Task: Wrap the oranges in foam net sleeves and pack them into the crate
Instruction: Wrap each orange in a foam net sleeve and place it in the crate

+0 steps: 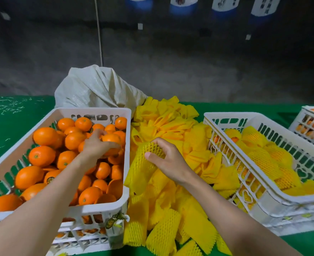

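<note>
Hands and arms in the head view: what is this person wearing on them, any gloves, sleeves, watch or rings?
Nothing is worn that shows. The left hand and the right hand are bare: no gloves, no ring in view. The left forearm and the right forearm are uncovered from wrist to the picture's bottom edge: no sleeve, cuff, watch or band.

Both forearms outstretched; left grip (97, 145) curled downward; right grip (168, 161) pinching, thumb leftward
</note>
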`<state>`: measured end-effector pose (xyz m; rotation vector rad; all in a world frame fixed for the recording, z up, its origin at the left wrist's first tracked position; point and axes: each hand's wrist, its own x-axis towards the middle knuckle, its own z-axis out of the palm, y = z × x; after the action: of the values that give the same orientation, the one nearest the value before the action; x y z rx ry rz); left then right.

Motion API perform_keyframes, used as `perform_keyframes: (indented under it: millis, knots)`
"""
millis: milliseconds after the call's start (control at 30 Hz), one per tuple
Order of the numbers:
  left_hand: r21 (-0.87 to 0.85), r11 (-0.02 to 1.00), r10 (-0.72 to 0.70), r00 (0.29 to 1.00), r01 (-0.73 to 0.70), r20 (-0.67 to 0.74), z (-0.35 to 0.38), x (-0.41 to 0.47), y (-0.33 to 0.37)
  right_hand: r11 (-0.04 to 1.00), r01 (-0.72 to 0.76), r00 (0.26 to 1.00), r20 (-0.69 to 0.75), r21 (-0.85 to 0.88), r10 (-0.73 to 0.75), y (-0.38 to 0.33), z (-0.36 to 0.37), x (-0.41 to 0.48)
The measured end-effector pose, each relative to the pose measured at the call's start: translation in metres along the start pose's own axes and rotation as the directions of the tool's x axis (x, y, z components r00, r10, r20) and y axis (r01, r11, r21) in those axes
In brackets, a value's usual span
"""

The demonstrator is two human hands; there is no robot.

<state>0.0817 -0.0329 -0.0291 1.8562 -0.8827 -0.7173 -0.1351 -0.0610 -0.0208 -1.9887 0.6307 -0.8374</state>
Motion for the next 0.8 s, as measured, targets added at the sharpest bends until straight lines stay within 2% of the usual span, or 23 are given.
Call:
perform_keyframes:
  millis: [33, 100, 167, 300, 433, 500, 600, 700, 733, 800]
  knots:
    - [-0.173, 0.985, 0.024, 0.999, -0.017, 0.043, -0.003, -0.006, 0.005, 0.999, 0.007, 1.000, 0.000, 0.044, -0.007, 0.000, -0.002, -0.001]
    - [-0.404, 0.914, 0.112, 0.982, -0.043, 0.149, -0.001, -0.026, 0.020, 0.991, 0.027, 1.000, -0.002, 0.130, -0.027, -0.001, -0.005, -0.005]
    - [-0.560, 0.828, 0.189, 0.956, -0.032, 0.225, 0.010, -0.042, 0.028, 0.973, 0.036, 0.999, -0.005, 0.226, -0.036, -0.004, -0.007, -0.008]
    - [-0.680, 0.733, 0.220, 0.931, 0.038, 0.290, 0.044, -0.072, 0.050, 0.893, -0.031, 0.998, -0.029, 0.448, 0.049, -0.009, -0.016, -0.020]
    - [-0.785, 0.578, 0.113, 0.931, 0.223, 0.347, 0.084, -0.084, 0.059, 0.837, -0.061, 0.996, -0.023, 0.543, 0.087, -0.006, -0.035, -0.035]
    - [-0.797, 0.535, 0.070, 0.926, 0.280, 0.372, 0.102, -0.089, 0.061, 0.837, -0.076, 0.994, -0.020, 0.541, 0.103, -0.004, -0.043, -0.042]
    - [-0.785, 0.558, 0.045, 0.934, 0.271, 0.355, 0.130, -0.099, 0.060, 0.867, -0.091, 0.992, -0.033, 0.489, 0.123, 0.003, -0.056, -0.049]
    - [-0.804, 0.524, -0.007, 0.945, 0.282, 0.327, 0.159, -0.110, 0.058, 0.924, -0.100, 0.976, -0.142, 0.370, 0.163, 0.015, -0.067, -0.057]
    - [-0.805, 0.523, -0.019, 0.948, 0.280, 0.317, 0.166, -0.113, 0.058, 0.950, -0.084, 0.967, -0.207, 0.299, 0.151, 0.020, -0.069, -0.060]
    - [-0.802, 0.538, -0.020, 0.955, 0.260, 0.296, 0.179, -0.118, 0.058, 0.999, -0.032, 0.942, -0.334, 0.042, 0.044, 0.030, -0.072, -0.069]
